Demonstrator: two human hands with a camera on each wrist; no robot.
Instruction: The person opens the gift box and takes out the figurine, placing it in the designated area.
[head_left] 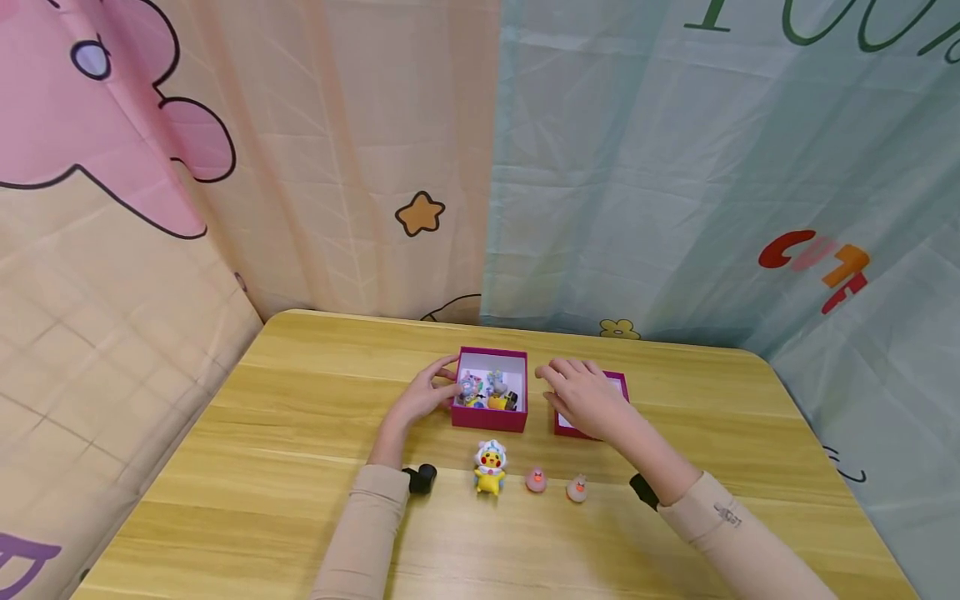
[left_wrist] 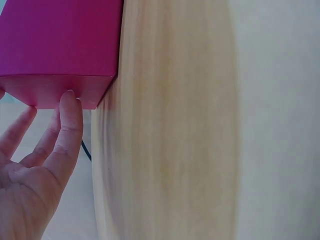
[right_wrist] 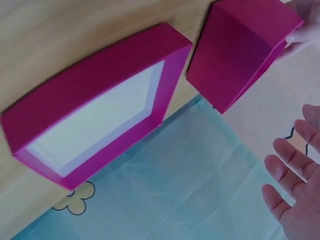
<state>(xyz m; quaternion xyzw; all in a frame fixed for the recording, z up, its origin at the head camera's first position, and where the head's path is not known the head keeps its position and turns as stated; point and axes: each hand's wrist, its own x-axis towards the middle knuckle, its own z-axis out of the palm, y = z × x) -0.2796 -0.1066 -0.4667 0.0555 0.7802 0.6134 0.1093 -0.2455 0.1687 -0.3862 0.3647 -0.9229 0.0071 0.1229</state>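
A magenta box (head_left: 489, 419) with a white inside stands at the table's middle, several small toy figures (head_left: 495, 383) lying in it. My left hand (head_left: 423, 396) is at its left side; in the left wrist view, extended fingertips (left_wrist: 70, 100) touch the box wall (left_wrist: 60, 40). My right hand (head_left: 588, 398) hovers over the box lid (head_left: 618, 383), partly covering it, with loosely bent fingers and nothing held. The right wrist view shows that lid (right_wrist: 95, 75) lying hollow side up beside the box (right_wrist: 240, 50), apart from the right hand (right_wrist: 300, 185).
In front of the box stands a yellow toy figure with a white hood (head_left: 490, 468). To its right are a pink toy duck (head_left: 536, 480) and a paler toy duck (head_left: 577, 489). Printed curtains (head_left: 360, 167) hang behind the wooden table (head_left: 300, 400).
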